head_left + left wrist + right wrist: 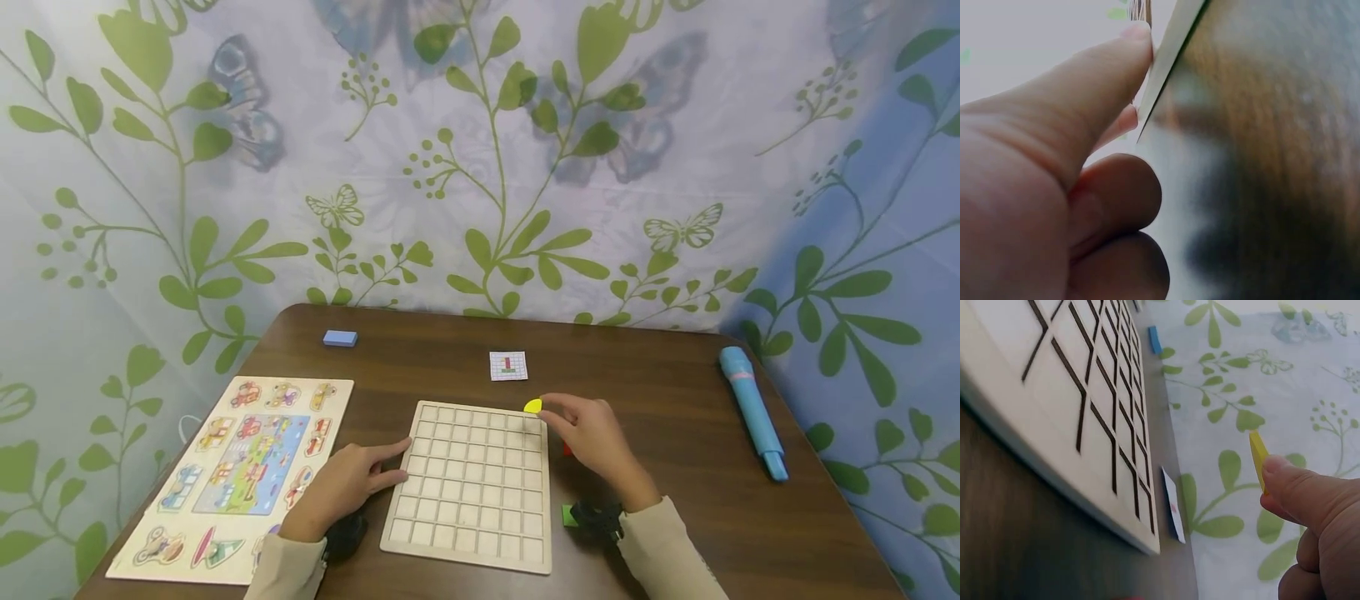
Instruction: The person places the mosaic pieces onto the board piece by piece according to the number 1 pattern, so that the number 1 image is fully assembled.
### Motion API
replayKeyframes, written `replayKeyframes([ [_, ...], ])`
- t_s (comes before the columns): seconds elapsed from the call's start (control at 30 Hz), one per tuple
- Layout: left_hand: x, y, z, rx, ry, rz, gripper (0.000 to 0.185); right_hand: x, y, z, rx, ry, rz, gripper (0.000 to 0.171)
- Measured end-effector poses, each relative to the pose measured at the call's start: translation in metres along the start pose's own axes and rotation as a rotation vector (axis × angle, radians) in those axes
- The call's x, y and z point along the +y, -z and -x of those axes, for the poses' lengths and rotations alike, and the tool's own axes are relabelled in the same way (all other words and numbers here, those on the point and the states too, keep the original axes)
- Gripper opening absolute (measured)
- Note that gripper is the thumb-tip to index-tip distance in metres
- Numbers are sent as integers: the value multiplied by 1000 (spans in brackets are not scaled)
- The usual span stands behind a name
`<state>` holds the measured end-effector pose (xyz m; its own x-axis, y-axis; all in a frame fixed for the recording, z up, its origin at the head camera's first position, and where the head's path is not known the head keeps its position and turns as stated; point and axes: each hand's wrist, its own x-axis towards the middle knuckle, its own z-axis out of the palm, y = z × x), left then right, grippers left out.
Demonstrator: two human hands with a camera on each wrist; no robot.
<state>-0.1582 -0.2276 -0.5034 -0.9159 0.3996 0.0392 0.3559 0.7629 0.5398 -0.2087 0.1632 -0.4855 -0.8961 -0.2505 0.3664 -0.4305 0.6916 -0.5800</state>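
A person's right hand [592,437] pinches a yellow piece [533,406] between thumb and index finger, holding it near the far right corner of a gridded wooden board [472,486] on a dark brown table [427,354]. The left hand [347,485] grips nothing — its thumb and index finger reach out, spread apart, to touch the board's left edge, while other fingers curl below. A red piece [567,449] and a green piece [567,517], each partly hidden, lie right of the board. Beyond it sits a small printed card [508,366]; a blue block [340,338] rests farther left. An illustrated puzzle board [183,533] lies at left — a light-blue cylindrical object [750,408] at far right.
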Motion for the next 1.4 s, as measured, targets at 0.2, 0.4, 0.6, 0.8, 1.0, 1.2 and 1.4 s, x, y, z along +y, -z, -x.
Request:
replayKeyframes([
  [0.2,-1,-3,-2,-6,-7,-8,54,-9,-16,1,-46,9,0,25],
  [0.4,-1,-2,0,-1,-1,-6,54,-23,-32,-3,-99,3,-13,31],
  [0.6,-1,-2,0,2,-6,-6,54,-35,-43,-8,-115,-19,-21,31],
  [0.8,-2,-2,0,9,-11,-11,54,-45,-54,-12,-105,-4,-33,30],
  [1.0,-2,-3,0,15,-12,-14,53,-49,-66,-13,-133,-42,-59,30],
  [1.2,-3,-4,-1,17,-12,-7,53,-49,-79,-14,-168,-51,-83,29],
  [1.4,-3,-4,-1,21,-3,-18,53,-47,-89,-15,-181,-51,-101,26],
])
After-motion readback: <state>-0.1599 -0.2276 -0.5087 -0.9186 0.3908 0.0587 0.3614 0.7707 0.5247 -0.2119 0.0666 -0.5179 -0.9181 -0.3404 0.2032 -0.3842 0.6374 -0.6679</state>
